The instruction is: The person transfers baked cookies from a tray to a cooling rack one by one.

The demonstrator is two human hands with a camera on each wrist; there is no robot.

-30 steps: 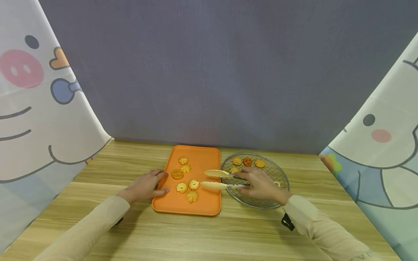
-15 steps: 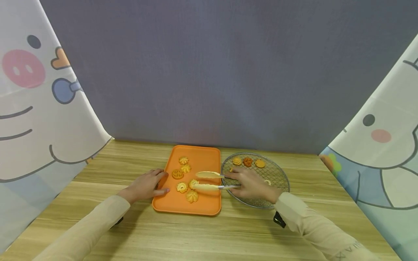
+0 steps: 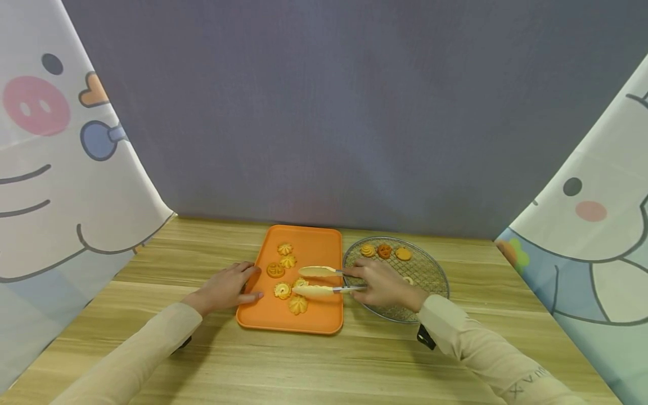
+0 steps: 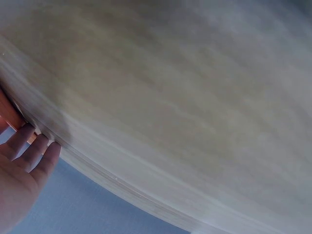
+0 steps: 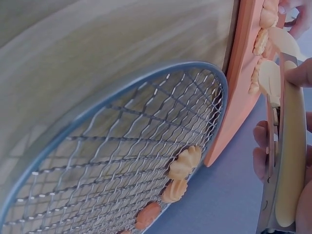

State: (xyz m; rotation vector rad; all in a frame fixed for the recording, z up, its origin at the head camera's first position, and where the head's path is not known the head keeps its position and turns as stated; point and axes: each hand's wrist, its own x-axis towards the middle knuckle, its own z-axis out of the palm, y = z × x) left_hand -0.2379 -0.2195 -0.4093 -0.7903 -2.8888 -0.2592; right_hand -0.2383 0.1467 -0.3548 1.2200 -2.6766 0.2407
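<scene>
My right hand point(image 3: 382, 281) grips tongs point(image 3: 319, 290) with cream scalloped tips and metal arms. The tips stand apart over an orange tray point(image 3: 324, 320); the nearer one partly covers a yellow flower-shaped cookie point(image 3: 300, 281). Beside it on the tray lie another flower-shaped cookie point(image 3: 282, 291), a fluted cookie point(image 3: 297, 305), a round patterned cookie point(image 3: 275, 270) and more fluted ones point(image 3: 285, 248). At the tray's left rim rests my left hand point(image 3: 223, 288), thumb and fingers spread and touching it. In the left wrist view its fingers point(image 4: 46, 161) look fairly straight.
Right of the tray sits a round wire mesh rack point(image 3: 427, 270) with a metal rim. On it are a swirl cookie point(image 3: 367, 250), a reddish-brown cookie point(image 3: 384, 251), a round cookie point(image 3: 403, 253) and a pale ring point(image 3: 408, 280). A grey cloth wall point(image 3: 324, 140) stands behind.
My right hand has moved left with the tongs, bringing their tips from the tray's right side to above the flower-shaped cookie. My left hand stays in place.
</scene>
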